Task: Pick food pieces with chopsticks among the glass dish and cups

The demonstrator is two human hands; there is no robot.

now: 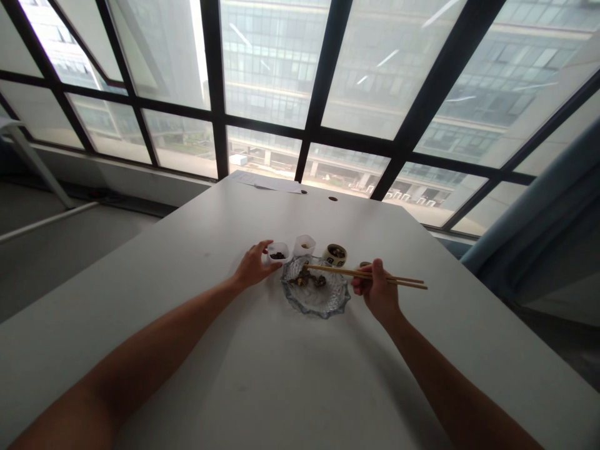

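My right hand (379,290) is closed around a pair of wooden chopsticks (335,270). Their tips reach over the clear glass bowl (335,307) with a wavy rim, close to several dark brown dried pieces (319,281) inside it. At the bowl's far left, my left hand (255,267) grips a small white cup (278,247) between thumb and fingers. Dark bits (277,255) lie in that cup. Beside it stands a second white cup (304,244) with a little light-coloured content. To the right is a patterned round cup (336,253) holding dark pieces.
The white table (290,387) carries all of this. Sheets of paper (269,184) lie at its far edge, near two round holes (332,199). Beyond are large dark-framed windows (307,134). A blue curtain (539,200) hangs on the right. Something small and round (364,264) is partly hidden behind my right hand.
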